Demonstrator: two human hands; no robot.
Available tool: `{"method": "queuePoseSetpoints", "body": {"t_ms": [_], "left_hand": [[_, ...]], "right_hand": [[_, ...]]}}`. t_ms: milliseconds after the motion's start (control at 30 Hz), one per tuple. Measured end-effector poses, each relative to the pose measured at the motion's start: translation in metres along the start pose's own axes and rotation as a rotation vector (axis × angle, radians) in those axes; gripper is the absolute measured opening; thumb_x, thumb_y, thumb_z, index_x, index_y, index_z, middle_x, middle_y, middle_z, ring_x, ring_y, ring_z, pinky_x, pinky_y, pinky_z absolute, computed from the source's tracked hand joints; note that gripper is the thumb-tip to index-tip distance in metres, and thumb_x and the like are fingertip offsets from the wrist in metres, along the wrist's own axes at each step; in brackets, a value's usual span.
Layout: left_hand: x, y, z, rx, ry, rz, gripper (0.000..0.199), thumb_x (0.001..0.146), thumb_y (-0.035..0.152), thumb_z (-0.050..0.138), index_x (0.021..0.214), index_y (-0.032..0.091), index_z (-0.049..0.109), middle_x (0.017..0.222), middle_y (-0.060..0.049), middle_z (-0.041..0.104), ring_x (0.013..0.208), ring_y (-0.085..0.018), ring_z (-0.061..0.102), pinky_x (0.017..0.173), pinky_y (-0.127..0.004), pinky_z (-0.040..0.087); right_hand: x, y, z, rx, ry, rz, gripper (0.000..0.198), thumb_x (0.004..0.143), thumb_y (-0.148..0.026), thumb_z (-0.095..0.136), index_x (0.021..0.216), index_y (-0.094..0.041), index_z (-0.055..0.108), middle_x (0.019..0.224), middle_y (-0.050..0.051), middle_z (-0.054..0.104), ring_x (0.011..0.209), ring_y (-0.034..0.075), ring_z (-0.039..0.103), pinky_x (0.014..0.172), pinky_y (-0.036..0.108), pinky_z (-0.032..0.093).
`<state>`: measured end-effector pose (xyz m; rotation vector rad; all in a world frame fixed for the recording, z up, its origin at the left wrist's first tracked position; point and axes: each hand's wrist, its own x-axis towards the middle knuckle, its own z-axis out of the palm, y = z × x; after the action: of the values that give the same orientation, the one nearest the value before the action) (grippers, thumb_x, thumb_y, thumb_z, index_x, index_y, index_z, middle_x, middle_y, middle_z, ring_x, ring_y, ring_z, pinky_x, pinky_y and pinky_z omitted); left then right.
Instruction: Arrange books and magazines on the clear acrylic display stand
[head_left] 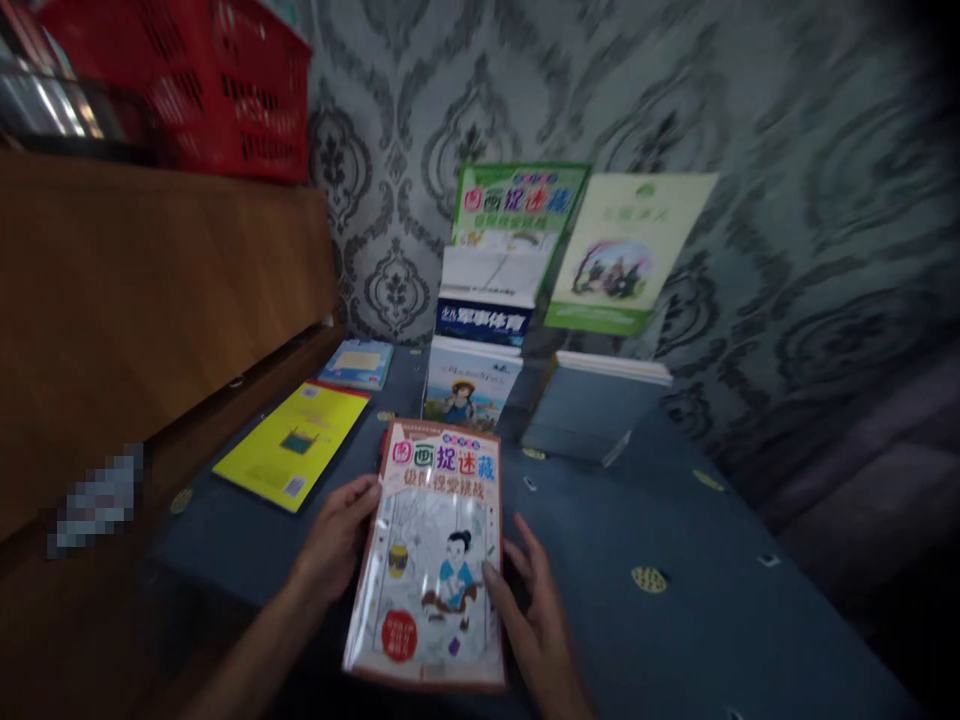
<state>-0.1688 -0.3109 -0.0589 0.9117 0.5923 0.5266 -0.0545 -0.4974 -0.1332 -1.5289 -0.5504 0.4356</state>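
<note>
A picture book (431, 560) with a brown-edged cover, colourful title letters and a drawn seated figure is tilted up toward me at the table's near side. My left hand (341, 530) grips its left edge, thumb on the cover's rim and the other fingers hidden behind it. On the opposite edge, my right hand (532, 610) has its thumb against the cover, with the fingers partly spread beside and behind the book. Just beyond it stands a book with a girl in a yellow hat (465, 385) on its cover.
Upright books lean against the patterned wall, among them a green-bordered book (517, 200) and a pale green book (626, 250). A yellow book (296, 440) and a blue book (358, 362) lie left on the dark table (600, 530). A red basket (225, 90) tops the wooden cabinet (150, 300).
</note>
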Motion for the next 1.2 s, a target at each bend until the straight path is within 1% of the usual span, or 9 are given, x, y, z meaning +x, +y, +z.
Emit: {"method": "queuePoseSetpoints", "body": {"t_ms": [133, 233, 333, 400, 533, 733, 900, 1033, 1200], "left_hand": [[0.003, 0.004, 0.012, -0.073, -0.006, -0.052, 0.037, 0.058, 0.035, 0.089, 0.083, 0.016, 0.069, 0.078, -0.007, 0.076, 0.076, -0.026, 0.073, 0.067, -0.033, 0.056], [0.009, 0.016, 0.024, -0.062, -0.049, -0.049, 0.035, 0.06, 0.031, 0.087, 0.087, 0.017, 0.069, 0.08, -0.009, 0.076, 0.08, -0.029, 0.074, 0.07, -0.037, 0.058], [0.015, 0.036, 0.038, -0.025, -0.1, 0.005, 0.036, 0.059, 0.031, 0.088, 0.087, 0.017, 0.07, 0.082, -0.009, 0.076, 0.082, -0.03, 0.074, 0.071, -0.037, 0.058], [0.019, 0.053, 0.048, 0.009, -0.113, 0.052, 0.041, 0.056, 0.034, 0.09, 0.087, 0.017, 0.069, 0.085, -0.009, 0.076, 0.083, -0.029, 0.074, 0.069, -0.035, 0.058], [0.027, 0.095, 0.068, 0.089, -0.13, 0.15, 0.052, 0.049, 0.039, 0.093, 0.089, 0.017, 0.068, 0.088, -0.007, 0.076, 0.081, -0.027, 0.073, 0.062, -0.029, 0.057], [0.044, 0.139, 0.092, 0.183, -0.125, 0.356, 0.043, 0.061, 0.035, 0.085, 0.096, 0.019, 0.066, 0.093, -0.004, 0.075, 0.083, -0.022, 0.073, 0.06, -0.023, 0.056], [0.057, 0.13, 0.098, 0.094, 0.041, 0.398, 0.028, 0.068, 0.026, 0.074, 0.095, 0.021, 0.066, 0.095, -0.002, 0.075, 0.086, -0.021, 0.072, 0.066, -0.025, 0.058], [0.063, 0.117, 0.094, 0.082, 0.069, 0.329, 0.031, 0.068, 0.025, 0.074, 0.097, 0.019, 0.068, 0.1, -0.004, 0.076, 0.093, -0.024, 0.072, 0.074, -0.03, 0.06], [0.063, 0.126, 0.09, 0.124, 0.008, 0.471, 0.048, 0.061, 0.037, 0.085, 0.102, 0.019, 0.069, 0.108, -0.005, 0.075, 0.102, -0.025, 0.069, 0.078, -0.028, 0.059]], "right_hand": [[0.025, -0.005, -0.008, 0.26, 0.005, 0.056, 0.065, 0.075, -0.053, 0.076, 0.129, -0.025, 0.055, 0.08, 0.003, 0.071, 0.078, 0.025, 0.071, 0.074, 0.04, 0.059], [0.045, -0.019, -0.02, 0.337, -0.12, 0.104, 0.051, 0.068, -0.058, 0.08, 0.102, -0.023, 0.068, 0.06, -0.001, 0.062, 0.05, 0.016, 0.061, 0.049, 0.028, 0.052], [0.062, -0.042, -0.029, 0.323, -0.209, 0.101, 0.047, 0.07, -0.061, 0.077, 0.092, -0.021, 0.066, 0.054, -0.004, 0.058, 0.037, 0.007, 0.046, 0.037, 0.018, 0.037], [0.073, -0.062, -0.032, 0.305, -0.255, 0.049, 0.047, 0.073, -0.062, 0.074, 0.092, -0.02, 0.063, 0.054, -0.005, 0.057, 0.035, 0.005, 0.041, 0.035, 0.015, 0.033], [0.095, -0.116, -0.034, 0.26, -0.348, -0.136, 0.046, 0.077, -0.063, 0.07, 0.088, -0.02, 0.059, 0.06, -0.005, 0.059, 0.042, 0.007, 0.049, 0.039, 0.017, 0.041], [0.121, -0.18, -0.028, 0.203, -0.383, -0.394, 0.037, 0.083, -0.057, 0.065, 0.087, -0.021, 0.057, 0.072, -0.003, 0.061, 0.056, 0.01, 0.058, 0.046, 0.019, 0.048], [0.129, -0.176, -0.012, 0.224, -0.383, -0.44, 0.034, 0.085, -0.056, 0.062, 0.089, -0.022, 0.056, 0.072, -0.003, 0.059, 0.059, 0.012, 0.056, 0.047, 0.019, 0.046], [0.13, -0.165, -0.006, 0.238, -0.403, -0.423, 0.035, 0.087, -0.056, 0.06, 0.092, -0.022, 0.057, 0.07, -0.004, 0.057, 0.055, 0.011, 0.052, 0.047, 0.02, 0.044], [0.136, -0.17, -0.011, 0.184, -0.378, -0.488, 0.032, 0.09, -0.053, 0.057, 0.091, -0.021, 0.055, 0.074, -0.003, 0.057, 0.055, 0.01, 0.051, 0.049, 0.02, 0.043]]}}
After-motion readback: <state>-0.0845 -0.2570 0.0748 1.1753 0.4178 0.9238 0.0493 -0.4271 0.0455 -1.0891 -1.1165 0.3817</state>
